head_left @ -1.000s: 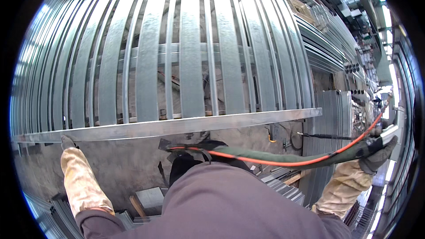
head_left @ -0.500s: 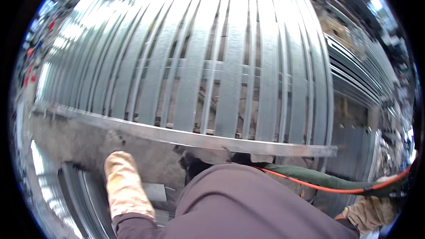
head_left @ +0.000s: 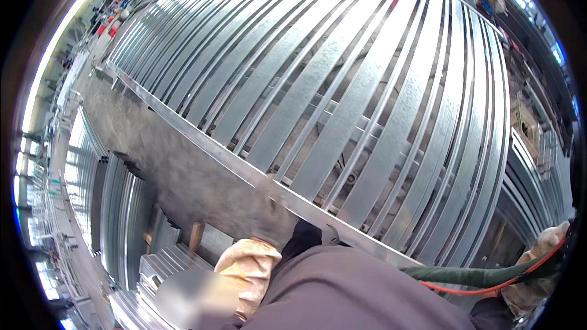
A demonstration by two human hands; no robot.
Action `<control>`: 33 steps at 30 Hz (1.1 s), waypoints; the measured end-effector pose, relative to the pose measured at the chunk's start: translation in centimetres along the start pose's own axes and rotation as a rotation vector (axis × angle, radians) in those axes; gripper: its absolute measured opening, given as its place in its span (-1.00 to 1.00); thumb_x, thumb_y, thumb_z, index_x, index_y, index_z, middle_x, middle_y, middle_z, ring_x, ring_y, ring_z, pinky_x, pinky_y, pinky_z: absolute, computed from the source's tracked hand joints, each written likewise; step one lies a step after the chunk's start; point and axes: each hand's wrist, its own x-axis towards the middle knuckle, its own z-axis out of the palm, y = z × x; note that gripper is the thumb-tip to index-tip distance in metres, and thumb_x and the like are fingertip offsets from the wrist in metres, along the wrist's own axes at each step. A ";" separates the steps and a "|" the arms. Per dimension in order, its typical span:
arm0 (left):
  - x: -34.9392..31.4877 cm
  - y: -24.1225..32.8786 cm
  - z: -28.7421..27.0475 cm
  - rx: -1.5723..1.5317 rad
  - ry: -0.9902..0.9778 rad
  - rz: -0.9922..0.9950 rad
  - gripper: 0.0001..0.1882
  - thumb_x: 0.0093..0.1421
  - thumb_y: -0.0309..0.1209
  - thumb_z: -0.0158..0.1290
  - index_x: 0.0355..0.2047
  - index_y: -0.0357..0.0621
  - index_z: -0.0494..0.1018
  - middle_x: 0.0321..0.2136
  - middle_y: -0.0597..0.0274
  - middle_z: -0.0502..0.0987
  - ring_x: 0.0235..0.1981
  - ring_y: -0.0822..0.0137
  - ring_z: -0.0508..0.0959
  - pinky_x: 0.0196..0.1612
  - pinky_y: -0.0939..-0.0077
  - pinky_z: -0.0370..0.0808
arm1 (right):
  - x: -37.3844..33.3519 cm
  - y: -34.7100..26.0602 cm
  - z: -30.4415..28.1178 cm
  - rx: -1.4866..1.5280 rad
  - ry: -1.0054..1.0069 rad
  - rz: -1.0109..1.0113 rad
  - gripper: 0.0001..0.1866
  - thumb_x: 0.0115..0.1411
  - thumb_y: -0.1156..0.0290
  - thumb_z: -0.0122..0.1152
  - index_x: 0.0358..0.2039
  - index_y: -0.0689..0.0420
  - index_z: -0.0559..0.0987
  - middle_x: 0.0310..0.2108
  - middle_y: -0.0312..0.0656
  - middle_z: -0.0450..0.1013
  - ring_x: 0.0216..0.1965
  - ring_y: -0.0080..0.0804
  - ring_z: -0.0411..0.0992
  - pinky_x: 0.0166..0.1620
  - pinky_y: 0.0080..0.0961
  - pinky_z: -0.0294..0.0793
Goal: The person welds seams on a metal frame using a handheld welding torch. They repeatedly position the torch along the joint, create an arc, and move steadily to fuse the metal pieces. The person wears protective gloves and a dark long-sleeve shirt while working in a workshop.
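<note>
A wide rack of long galvanized steel strips (head_left: 342, 116) fills the view, bounded by a bright metal rail (head_left: 202, 143) along its near edge. My left hand (head_left: 247, 269), in a tan work glove, sits low against my grey-purple clothing (head_left: 348, 293), just under the rail's end and beside a blurred pale metal piece (head_left: 192, 296). Whether it grips anything is unclear. My right hand (head_left: 544, 253), also gloved, is at the far right edge, closed on a green hose (head_left: 465, 276) with an orange cable (head_left: 489, 289) running along it.
A dull grey sheet face (head_left: 177, 177) drops below the rail. Stacked ribbed steel profiles (head_left: 116, 208) lie lower left, with a wooden block (head_left: 194, 235) among them. More steel sections (head_left: 538, 146) stand at the right. A workshop hall shows at the top left.
The view has swung left and tilted, so the rail now runs diagonally. My left hand has come down off the sheet toward my body. My right hand still holds the hose at the right edge.
</note>
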 end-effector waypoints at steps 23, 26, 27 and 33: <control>10.9 2.9 5.9 -1.953 -0.535 -0.804 -0.77 0.17 -0.45 0.11 -0.18 -0.19 0.39 -0.39 0.46 0.41 -0.37 0.61 0.37 -0.33 0.58 0.37 | -16.5 -22.8 47.4 0.676 -2.099 0.662 -0.63 0.22 0.33 0.15 -0.02 0.26 0.45 -0.27 -0.28 0.47 -0.34 -0.60 0.41 -0.27 -0.59 0.46; 11.7 2.9 5.5 -1.841 -0.440 -0.816 -0.74 0.17 -0.46 0.11 -0.14 -0.17 0.36 -0.38 0.45 0.41 -0.36 0.60 0.37 -0.33 0.55 0.39 | -16.6 -22.9 48.1 0.643 -2.088 0.746 -0.63 0.22 0.34 0.16 -0.02 0.26 0.45 -0.25 -0.29 0.46 -0.26 -0.60 0.39 -0.18 -0.57 0.43; 11.8 2.8 5.5 -1.825 -0.438 -0.841 -0.72 0.16 -0.44 0.13 -0.15 -0.18 0.35 -0.43 0.44 0.41 -0.43 0.59 0.37 -0.38 0.57 0.38 | -16.8 -22.8 48.4 0.642 -2.142 0.787 -0.63 0.22 0.34 0.16 -0.02 0.26 0.45 -0.24 -0.29 0.46 -0.24 -0.60 0.38 -0.16 -0.57 0.42; 11.0 2.1 5.6 -1.819 -0.505 -0.949 -0.65 0.13 -0.43 0.17 -0.12 -0.21 0.33 -0.47 0.39 0.45 -0.49 0.56 0.41 -0.43 0.63 0.40 | -17.9 -22.3 49.3 0.660 -2.216 0.772 -0.63 0.22 0.33 0.16 -0.01 0.24 0.45 -0.21 -0.30 0.46 -0.19 -0.60 0.36 -0.11 -0.58 0.39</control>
